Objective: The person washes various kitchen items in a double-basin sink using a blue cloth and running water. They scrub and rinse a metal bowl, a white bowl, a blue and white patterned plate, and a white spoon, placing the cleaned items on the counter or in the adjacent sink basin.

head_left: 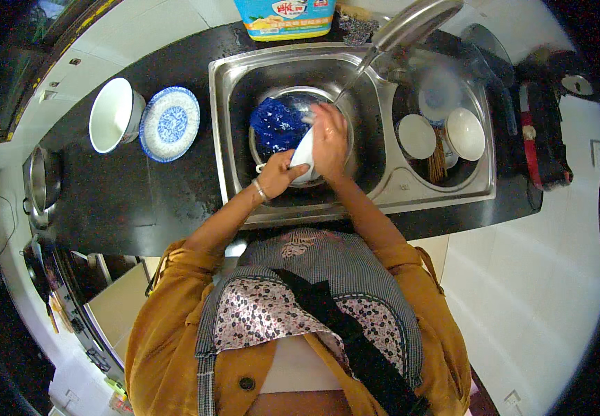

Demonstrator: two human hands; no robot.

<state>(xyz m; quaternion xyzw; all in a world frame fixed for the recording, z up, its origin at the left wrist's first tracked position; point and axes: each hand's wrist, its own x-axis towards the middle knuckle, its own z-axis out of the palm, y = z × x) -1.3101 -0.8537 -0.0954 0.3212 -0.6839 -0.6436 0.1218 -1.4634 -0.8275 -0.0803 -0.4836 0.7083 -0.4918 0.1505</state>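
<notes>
Over the left sink basin (373, 149), my left hand (279, 175) grips a white dish (303, 152) by its near edge, thumb on top. The dish is tilted, seen nearly edge-on, so its exact kind is unclear. My right hand (330, 139) lies against its right side with fingers stretched out, slightly blurred. A thin stream of water falls from the faucet (411, 24) close to my right fingers. Beneath my hands stands a round metal basin (255, 142) holding a crumpled blue cloth or bag (276, 125) with white specks.
On the dark counter (154, 208) to the left stand a white bowl (114, 114) and a blue-patterned plate (170, 125). White bowls (416, 136) and a bundle of chopsticks (437, 166) sit in the right basin. A blue and yellow container (286, 19) stands behind the sink.
</notes>
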